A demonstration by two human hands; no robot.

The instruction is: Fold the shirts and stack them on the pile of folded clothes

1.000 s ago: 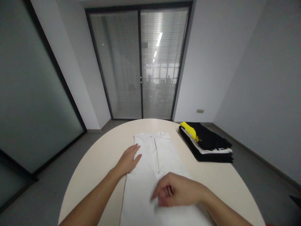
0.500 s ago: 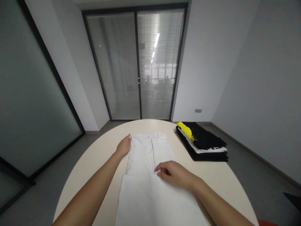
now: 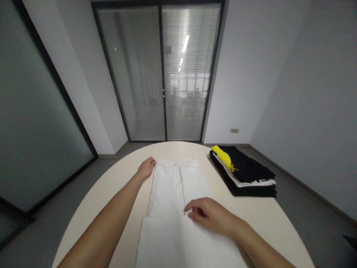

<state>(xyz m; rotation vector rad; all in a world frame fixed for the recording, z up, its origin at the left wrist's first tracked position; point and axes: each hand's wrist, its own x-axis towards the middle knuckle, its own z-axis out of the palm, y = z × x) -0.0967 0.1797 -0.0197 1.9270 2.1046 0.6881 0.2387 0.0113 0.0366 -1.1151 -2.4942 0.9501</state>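
A white garment, which looks like a T-shirt, lies lengthwise on the round table, its sides folded in. Its nearer part forms a wider layer whose straight edge crosses the narrower far part. At the far left corner, my left hand has thumb and fingers closed on the cloth's edge. My right hand rests over the middle, by the end of the lengthwise fold. Its fingers are loosely curled, with a small gap between index finger and thumb and no cloth visible in it.
On the right side of the pale round table sits a stack of folded black and white clothes, with a yellow patch on it. Beyond the table stands a glass door with blinds.
The view has shifted slightly. My left fingers now look more tightly pinched at the garment's far corner. My right hand sits slightly lower in view, still over the middle.
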